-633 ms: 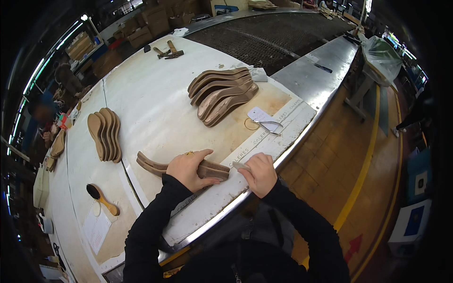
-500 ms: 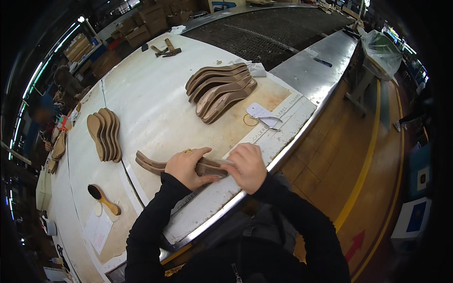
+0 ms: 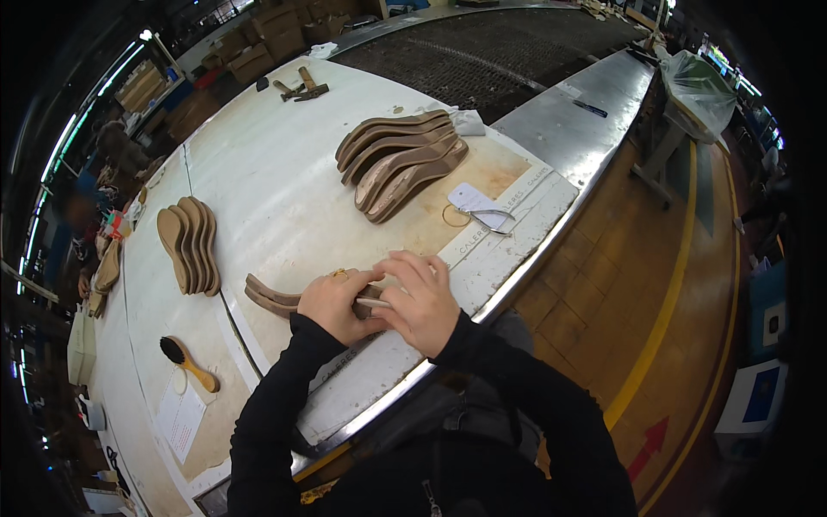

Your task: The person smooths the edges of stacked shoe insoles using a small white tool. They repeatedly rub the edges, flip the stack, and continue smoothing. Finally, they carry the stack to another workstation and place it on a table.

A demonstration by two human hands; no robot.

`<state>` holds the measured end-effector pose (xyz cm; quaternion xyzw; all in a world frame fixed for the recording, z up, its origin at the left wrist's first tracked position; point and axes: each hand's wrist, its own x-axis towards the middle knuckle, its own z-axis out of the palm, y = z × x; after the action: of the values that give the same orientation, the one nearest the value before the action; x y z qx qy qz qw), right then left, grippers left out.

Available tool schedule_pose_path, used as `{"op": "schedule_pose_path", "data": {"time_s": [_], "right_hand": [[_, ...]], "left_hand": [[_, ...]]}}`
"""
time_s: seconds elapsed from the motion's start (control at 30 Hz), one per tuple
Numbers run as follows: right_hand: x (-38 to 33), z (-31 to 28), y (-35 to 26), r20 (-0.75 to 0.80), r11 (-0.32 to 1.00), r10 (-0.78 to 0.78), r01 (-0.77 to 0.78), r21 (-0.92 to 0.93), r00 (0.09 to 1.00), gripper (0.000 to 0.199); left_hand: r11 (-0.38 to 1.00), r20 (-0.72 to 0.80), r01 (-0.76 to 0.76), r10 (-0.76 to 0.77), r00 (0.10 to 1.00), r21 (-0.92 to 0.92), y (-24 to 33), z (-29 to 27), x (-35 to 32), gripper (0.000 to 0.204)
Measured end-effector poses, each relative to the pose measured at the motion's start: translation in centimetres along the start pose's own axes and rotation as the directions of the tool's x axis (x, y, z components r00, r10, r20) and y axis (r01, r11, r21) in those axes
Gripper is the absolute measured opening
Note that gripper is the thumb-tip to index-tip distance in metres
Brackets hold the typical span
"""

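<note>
- hands meet over one end of a pair of long, curved brown shoe soles (image 3: 274, 297) lying flat on the white worktable (image 3: 284, 189), close to its near metal edge.
- left hand (image 3: 338, 303) lies curled over the soles' right end, fingers bent down and pressing on them; it looks like a holding grip, though the palm hides the contact.
- right hand (image 3: 424, 300) sits just beside and partly over the left, fingers folded inward around what seems a thin pale tool or strip (image 3: 372, 302) poking out between the two hands; i cannot tell exactly what it is.
- judging by this, the step in hand is working or trimming the end of the soles while the left hand pins them; the next move calls for a steady left hand and a small, controlled motion of the right along the sole's edge.
- both forearms in black sleeves (image 3: 276, 405) come in from the lower edge and angle together, wrists bent down over the table.
- further out lie a fanned stack of brown soles (image 3: 401, 164), a second stack of tan soles (image 3: 189, 246) to the left, a wooden-handled brush (image 3: 188, 364), a white tag with a wire ring (image 3: 478, 211) and two hammers (image 3: 297, 88), all well apart from the hands.
</note>
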<state>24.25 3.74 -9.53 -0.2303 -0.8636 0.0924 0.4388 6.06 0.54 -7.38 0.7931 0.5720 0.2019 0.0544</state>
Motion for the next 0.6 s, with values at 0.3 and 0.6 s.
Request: {"op": "schedule_pose_path", "data": {"time_s": [0.3,0.6], "right_hand": [[-6.6,-1.9,2.2,0.071,0.974,0.218,-0.213,-0.079,0.973,0.018],[-3.7,-0.6,0.6,-0.081,0.985,0.173,-0.173,0.005,0.982,0.018]], "left_hand": [[0.999,0.002,-0.023,0.023,1.0,-0.022,0.8,-0.8,0.1,0.057],[0.999,0.006,-0.032,0.032,0.999,-0.011,0.8,-0.8,0.3,0.054]]}}
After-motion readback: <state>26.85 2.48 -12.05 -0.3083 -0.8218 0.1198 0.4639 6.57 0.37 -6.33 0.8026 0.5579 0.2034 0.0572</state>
